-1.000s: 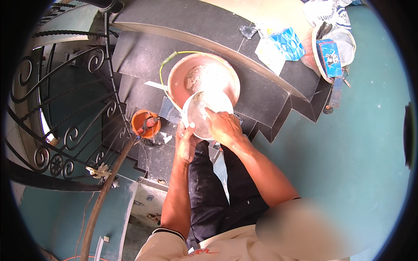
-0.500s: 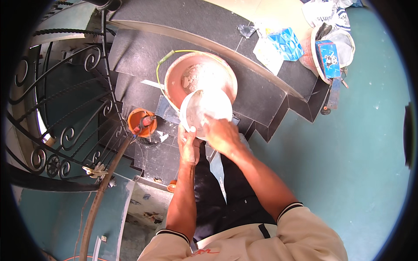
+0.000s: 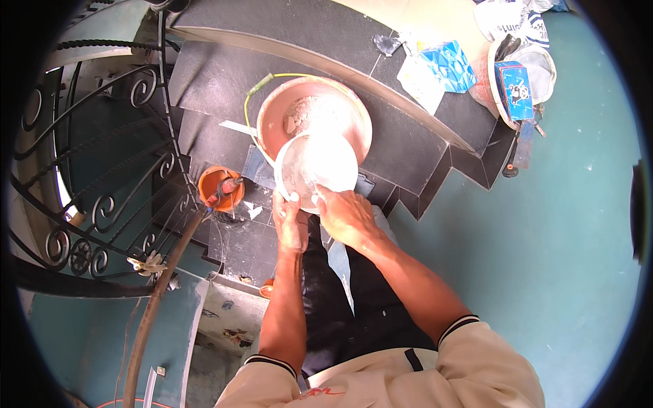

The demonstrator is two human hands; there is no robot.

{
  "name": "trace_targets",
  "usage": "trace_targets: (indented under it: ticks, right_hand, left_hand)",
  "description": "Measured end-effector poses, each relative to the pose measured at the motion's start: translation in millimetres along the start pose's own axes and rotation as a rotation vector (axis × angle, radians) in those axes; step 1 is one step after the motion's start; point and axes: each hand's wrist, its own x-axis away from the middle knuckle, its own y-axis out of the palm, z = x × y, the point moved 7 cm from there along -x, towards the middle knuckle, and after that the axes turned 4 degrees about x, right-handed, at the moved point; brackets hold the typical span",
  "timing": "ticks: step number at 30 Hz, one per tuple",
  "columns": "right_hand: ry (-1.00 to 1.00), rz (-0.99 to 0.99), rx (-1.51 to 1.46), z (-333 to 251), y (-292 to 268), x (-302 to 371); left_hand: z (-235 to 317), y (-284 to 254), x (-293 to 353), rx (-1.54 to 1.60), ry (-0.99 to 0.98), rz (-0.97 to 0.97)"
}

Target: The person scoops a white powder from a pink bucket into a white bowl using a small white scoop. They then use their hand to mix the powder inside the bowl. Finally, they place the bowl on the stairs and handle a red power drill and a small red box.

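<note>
A white round bowl-like container [image 3: 314,163] is held above the near edge of a big pinkish plastic bucket [image 3: 273,121], so that a part of the bucket's opening is covered by it. The near left rim of the container is taken by the left hand [image 3: 292,228]: its grip is clamped there, with the thumb laid over the rim. The right hand [image 3: 349,216] is placed at the near right side of the container, with its bent fingers directed to the inside. Whether the grip of this hand is closed on something small cannot be told, because the inside is partly overexposed.

In the pinkish bucket, whitish lumps and powder [image 3: 297,122] are seen, and a thin yellow-green handle [image 3: 260,83] is stretched along its far left side. The bucket is stood on dark grey tiled steps [image 3: 405,160]. To the left, a red tool [image 3: 223,194] is contained in a small orange bucket [image 3: 211,178], near a black metal railing [image 3: 81,287] with scrolls. At the far right, a blue box [image 3: 515,92] is leaned in a pale bucket [image 3: 481,85], and near it a blue patterned packet [image 3: 447,66] is laid.
</note>
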Motion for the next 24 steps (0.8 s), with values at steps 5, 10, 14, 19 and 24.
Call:
trace_targets:
  ticks: [5,10,14,19,24]
  right_hand:
    - [0.116,0.107,-0.217,4.5,-15.3,-3.2]
    - [0.011,0.124,-0.099,-13.0,-19.5,0.3]
    - [-0.018,-0.005,-0.111,-16.8,-12.5,-6.5]
    - [0.081,0.157,-0.176,-6.2,-19.3,-10.2]
    - [-0.096,-0.144,-0.073,-23.3,-4.8,-6.3]
  left_hand:
    - [3.5,1.5,-2.3,0.049,-0.021,-0.027]
    - [1.0,1.8,-4.2,0.098,-0.053,-0.060]
    - [0.7,-1.8,-3.9,0.103,-0.044,-0.026]
    - [-0.5,-2.2,0.7,0.052,-0.038,-0.041]
    - [-2.1,-4.5,2.2,0.084,-0.086,-0.013]
